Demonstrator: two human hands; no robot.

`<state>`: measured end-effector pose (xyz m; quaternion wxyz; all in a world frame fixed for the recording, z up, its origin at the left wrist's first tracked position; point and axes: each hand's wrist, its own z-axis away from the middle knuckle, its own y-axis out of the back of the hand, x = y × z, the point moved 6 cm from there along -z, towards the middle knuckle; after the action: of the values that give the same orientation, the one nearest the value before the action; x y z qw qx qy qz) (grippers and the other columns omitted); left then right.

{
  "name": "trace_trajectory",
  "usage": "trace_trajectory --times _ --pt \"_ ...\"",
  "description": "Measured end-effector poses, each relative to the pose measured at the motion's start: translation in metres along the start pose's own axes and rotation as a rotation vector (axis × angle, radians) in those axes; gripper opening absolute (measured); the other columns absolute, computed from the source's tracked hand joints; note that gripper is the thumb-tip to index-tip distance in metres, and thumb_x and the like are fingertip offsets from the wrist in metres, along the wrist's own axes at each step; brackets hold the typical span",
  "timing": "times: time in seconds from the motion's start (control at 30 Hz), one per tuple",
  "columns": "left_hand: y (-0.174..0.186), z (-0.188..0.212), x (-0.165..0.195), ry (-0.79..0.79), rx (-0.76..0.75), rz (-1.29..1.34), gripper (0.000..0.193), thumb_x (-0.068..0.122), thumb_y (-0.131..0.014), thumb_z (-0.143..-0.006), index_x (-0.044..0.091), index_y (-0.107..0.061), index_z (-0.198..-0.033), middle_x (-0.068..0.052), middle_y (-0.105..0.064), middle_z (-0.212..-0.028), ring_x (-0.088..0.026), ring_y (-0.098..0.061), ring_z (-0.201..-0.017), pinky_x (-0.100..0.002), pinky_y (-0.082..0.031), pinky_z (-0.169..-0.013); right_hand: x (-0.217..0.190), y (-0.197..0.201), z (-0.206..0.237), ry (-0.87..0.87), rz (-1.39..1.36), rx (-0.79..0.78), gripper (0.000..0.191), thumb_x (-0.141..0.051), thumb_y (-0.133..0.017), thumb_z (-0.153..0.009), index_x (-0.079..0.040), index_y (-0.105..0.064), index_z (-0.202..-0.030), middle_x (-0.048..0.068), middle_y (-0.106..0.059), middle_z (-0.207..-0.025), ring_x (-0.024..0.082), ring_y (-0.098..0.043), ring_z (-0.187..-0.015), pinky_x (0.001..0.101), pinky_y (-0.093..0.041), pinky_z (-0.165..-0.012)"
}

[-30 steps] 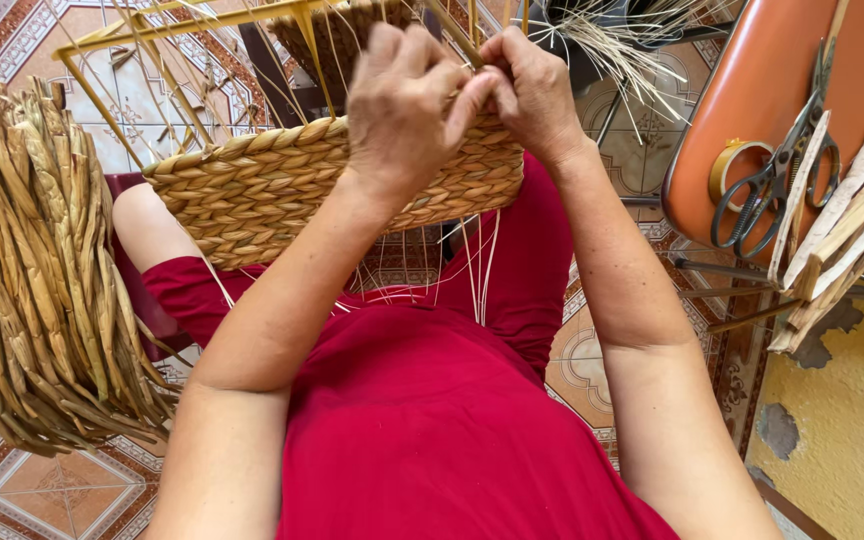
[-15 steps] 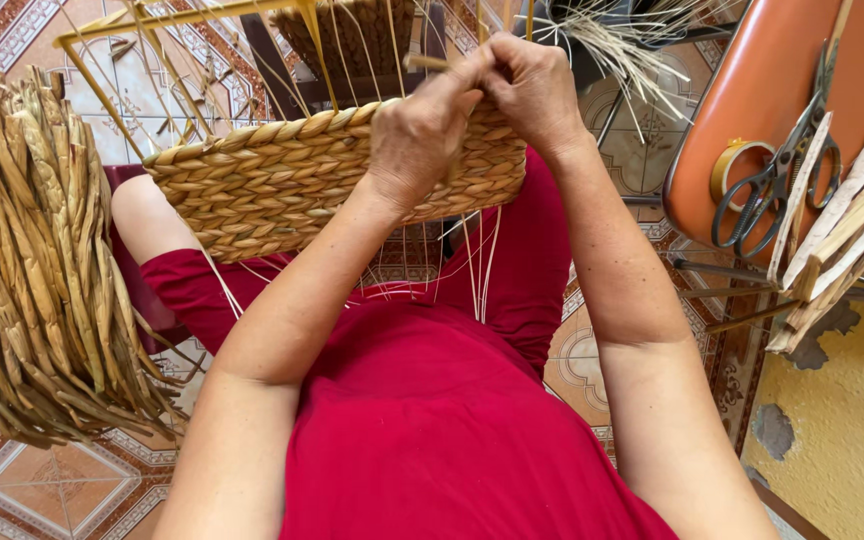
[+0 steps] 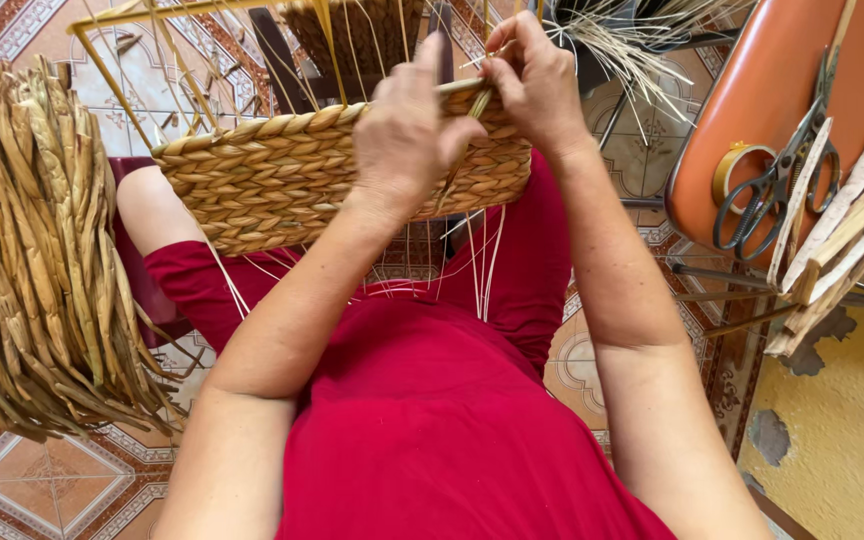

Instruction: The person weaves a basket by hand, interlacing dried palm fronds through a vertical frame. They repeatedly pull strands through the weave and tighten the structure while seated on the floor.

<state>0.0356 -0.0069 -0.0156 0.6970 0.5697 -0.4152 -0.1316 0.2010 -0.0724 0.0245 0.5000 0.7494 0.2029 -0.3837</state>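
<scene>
Resting on the lap in the upper middle of the frame, we see a half-woven basket with thin upright stakes rising from its rim. Our left hand curls over the basket's top edge, fingers closed against the weave. Our right hand, just beside it, pinches a flat straw strand at the rim, fingers narrow around it. A thick bundle of dried straw hangs at the left edge. At the upper right, scissors and a roll of tape lie on an orange seat, beside pale strips.
</scene>
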Motion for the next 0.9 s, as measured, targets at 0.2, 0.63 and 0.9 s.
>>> trace_trajectory --times 0.2,0.63,0.9 --pt "0.018 -0.006 0.041 -0.311 -0.060 -0.073 0.076 -0.005 -0.059 -0.083 0.000 -0.040 -0.156 -0.016 -0.056 -0.118 -0.022 -0.061 -0.088 -0.032 -0.056 -0.066 0.002 0.035 0.000 -0.063 0.035 0.079 0.016 -0.003 -0.070 -0.113 -0.004 -0.073 -0.097 0.007 -0.080 -0.086 0.011 -0.076 -0.075 0.0297 -0.059 -0.065" --pt "0.109 -0.002 0.037 -0.340 0.363 0.051 0.028 0.040 -0.081 -0.092 0.013 -0.076 -0.094 -0.007 -0.067 -0.087 -0.026 -0.061 -0.088 -0.041 -0.053 -0.071 -0.014 -0.009 0.004 0.105 0.023 -0.009 0.011 0.004 -0.068 -0.104 -0.002 -0.061 -0.110 0.008 -0.073 -0.088 0.013 -0.072 -0.070 0.0259 -0.058 -0.063" --pt "0.039 -0.071 0.020 -0.219 0.005 0.384 0.018 0.021 -0.073 -0.101 0.005 -0.070 -0.095 -0.009 -0.071 -0.085 -0.018 -0.071 -0.074 -0.038 -0.058 -0.067 0.012 -0.005 0.002 -0.145 -0.376 -0.158 0.013 0.004 -0.052 -0.111 -0.006 -0.050 -0.118 0.003 -0.076 -0.100 0.008 -0.073 -0.074 0.0212 -0.058 -0.061"
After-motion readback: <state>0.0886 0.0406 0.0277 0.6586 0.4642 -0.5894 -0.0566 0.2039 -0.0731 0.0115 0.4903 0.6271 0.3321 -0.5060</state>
